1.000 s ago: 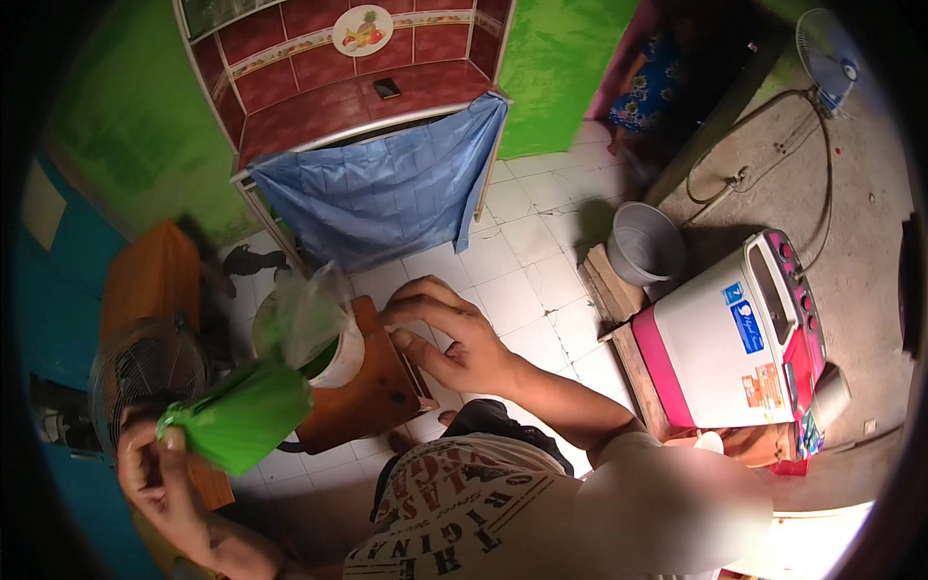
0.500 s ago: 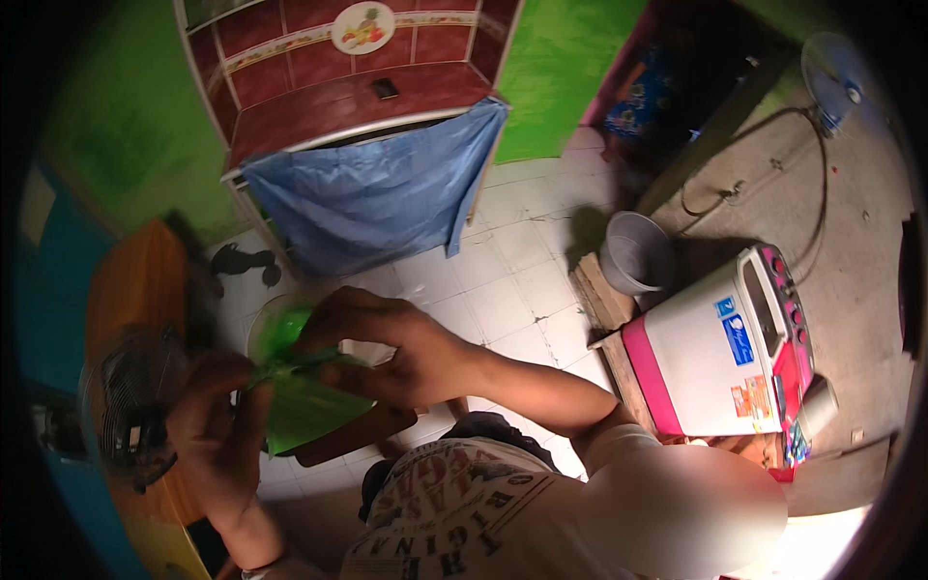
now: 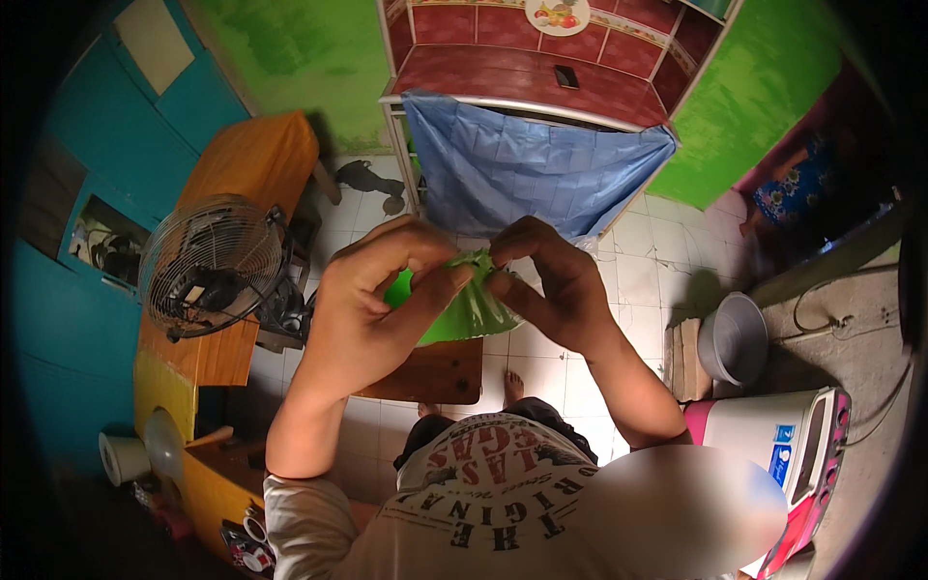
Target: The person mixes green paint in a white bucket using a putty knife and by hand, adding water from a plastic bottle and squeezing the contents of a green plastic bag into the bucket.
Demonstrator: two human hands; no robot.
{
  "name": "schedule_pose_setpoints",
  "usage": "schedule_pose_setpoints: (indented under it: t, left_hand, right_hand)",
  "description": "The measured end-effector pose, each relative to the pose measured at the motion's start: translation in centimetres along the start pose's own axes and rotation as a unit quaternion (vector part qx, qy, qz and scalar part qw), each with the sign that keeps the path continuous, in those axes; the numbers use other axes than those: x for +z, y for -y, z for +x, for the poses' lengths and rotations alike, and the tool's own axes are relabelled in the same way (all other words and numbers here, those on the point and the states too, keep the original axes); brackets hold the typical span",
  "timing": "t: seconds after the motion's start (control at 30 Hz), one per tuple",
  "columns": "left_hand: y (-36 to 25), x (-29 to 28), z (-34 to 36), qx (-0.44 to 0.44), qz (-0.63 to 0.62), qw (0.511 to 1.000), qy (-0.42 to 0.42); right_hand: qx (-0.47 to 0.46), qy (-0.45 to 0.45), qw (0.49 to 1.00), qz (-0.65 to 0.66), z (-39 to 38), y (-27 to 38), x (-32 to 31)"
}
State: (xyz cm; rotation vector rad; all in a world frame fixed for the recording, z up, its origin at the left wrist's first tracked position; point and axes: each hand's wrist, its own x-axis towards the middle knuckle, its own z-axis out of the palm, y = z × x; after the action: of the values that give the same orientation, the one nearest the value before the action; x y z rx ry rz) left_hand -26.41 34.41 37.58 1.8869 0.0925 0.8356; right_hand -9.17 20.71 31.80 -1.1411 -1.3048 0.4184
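Note:
A translucent green plastic bag point(image 3: 471, 317) hangs in front of my chest, its top gathered into a narrow, crumpled neck. My left hand point(image 3: 372, 300) pinches that neck from the left between thumb and fingers. Close beside it, my right hand point(image 3: 553, 285) pinches the neck from the right, thumb below and curled fingers above. The bag's lower part flares out below my fingertips. Its contents, if any, cannot be made out. Below the bag is a brown wooden stool or small bench point(image 3: 425, 372).
A wire-guard fan point(image 3: 213, 266) stands on a wooden table point(image 3: 256, 159) at left. Ahead, a blue cloth point(image 3: 532, 169) hangs under a red-tiled counter holding a dark phone point(image 3: 565, 76). At right are a grey bucket point(image 3: 733, 338), a washing machine point(image 3: 754, 435) and a person in blue floral clothing point(image 3: 797, 184).
The view has swung left, so the counter and washing machine appear farther right. My left hand has turned and risen in the picture; both hands now meet closely at the bag's neck.

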Motion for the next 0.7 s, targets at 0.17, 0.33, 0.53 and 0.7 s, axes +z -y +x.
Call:
schedule_pose_setpoints:
  t: [0.17,0.33,0.53,0.7]
  left_hand:
    - [0.0,-0.6,0.0,-0.062,0.021,0.997,0.039]
    - [0.3,-1.5,-0.3,-0.076,0.033,0.996,0.039]
    - [0.3,-2.7,-1.3,-0.118,-0.005,0.993,0.022]
    - [0.7,-3.2,-1.6,-0.102,0.000,0.995,0.005]
  right_hand:
    - [-0.009,0.026,0.999,0.044,0.6,-1.6,-0.3]
    - [0.047,0.022,0.989,0.140,0.8,-1.3,0.8]
    - [0.095,-0.008,0.968,0.232,1.3,-0.8,2.0]
    - [0.084,-0.024,0.985,0.150,2.2,0.2,2.7]
